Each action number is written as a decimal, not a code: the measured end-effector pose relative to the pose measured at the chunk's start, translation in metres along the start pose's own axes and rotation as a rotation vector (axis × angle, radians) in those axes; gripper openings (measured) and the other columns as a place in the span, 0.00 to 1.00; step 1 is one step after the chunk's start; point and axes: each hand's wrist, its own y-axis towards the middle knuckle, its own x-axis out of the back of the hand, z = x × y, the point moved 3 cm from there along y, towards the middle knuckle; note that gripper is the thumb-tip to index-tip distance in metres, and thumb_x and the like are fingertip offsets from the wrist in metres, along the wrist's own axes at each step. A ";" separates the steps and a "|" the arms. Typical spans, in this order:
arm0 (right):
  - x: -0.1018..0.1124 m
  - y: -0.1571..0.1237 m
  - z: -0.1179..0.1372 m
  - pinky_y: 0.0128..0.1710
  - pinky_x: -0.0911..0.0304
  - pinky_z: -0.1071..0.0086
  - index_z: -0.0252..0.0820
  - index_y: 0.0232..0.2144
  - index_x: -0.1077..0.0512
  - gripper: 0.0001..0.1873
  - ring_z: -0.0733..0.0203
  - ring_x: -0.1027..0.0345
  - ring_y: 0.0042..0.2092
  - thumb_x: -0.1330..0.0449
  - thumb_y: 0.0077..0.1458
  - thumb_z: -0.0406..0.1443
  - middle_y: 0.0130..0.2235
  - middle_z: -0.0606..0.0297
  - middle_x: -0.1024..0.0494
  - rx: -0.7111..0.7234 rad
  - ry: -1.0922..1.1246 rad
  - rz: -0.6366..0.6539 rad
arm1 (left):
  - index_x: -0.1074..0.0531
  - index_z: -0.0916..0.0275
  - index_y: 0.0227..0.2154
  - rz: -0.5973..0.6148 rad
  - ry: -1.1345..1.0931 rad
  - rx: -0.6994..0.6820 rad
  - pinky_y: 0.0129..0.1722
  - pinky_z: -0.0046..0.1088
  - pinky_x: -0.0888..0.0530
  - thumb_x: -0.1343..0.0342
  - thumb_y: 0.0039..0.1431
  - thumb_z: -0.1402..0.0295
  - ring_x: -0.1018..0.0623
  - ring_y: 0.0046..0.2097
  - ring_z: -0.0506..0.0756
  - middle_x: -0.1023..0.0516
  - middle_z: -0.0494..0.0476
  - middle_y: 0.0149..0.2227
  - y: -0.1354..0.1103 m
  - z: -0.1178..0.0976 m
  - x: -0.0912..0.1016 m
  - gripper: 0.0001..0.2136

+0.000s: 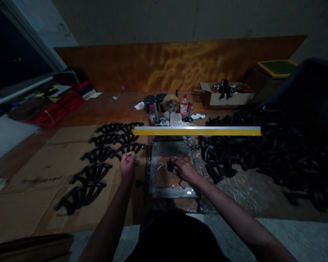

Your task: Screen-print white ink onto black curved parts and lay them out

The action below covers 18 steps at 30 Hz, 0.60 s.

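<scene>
My right hand (184, 169) is over a grey-framed panel (155, 171) in the middle of the table, its fingers closed on a small dark block (170, 166). The panel has a brown, wet-looking inner area. To the left, my left hand (128, 163) is curled into a loose fist; whatever may be inside it is hidden. It is nearest to the rows of curved black ribbed pieces (98, 154) laid on cardboard (68, 143). Above the panel's far end a yellow and white bar (196, 131) runs crosswise.
A large heap of similar black pieces (243, 145) covers the right side. Behind the panel stand a red-capped bottle (184, 106), a tape roll (171, 103) and dark tubs (149, 103). An open carton (229, 100) stands at back right. Red folded material (54, 109) lies at far left.
</scene>
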 end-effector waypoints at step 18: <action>0.001 -0.009 -0.003 0.57 0.34 0.63 0.43 0.47 0.21 0.19 0.58 0.26 0.52 0.32 0.51 0.40 0.50 0.63 0.19 0.005 0.011 -0.249 | 0.23 0.64 0.34 0.358 -0.053 -0.164 0.29 0.29 0.27 0.53 0.64 0.49 0.25 0.30 0.54 0.23 0.58 0.27 -0.029 -0.107 -0.056 0.23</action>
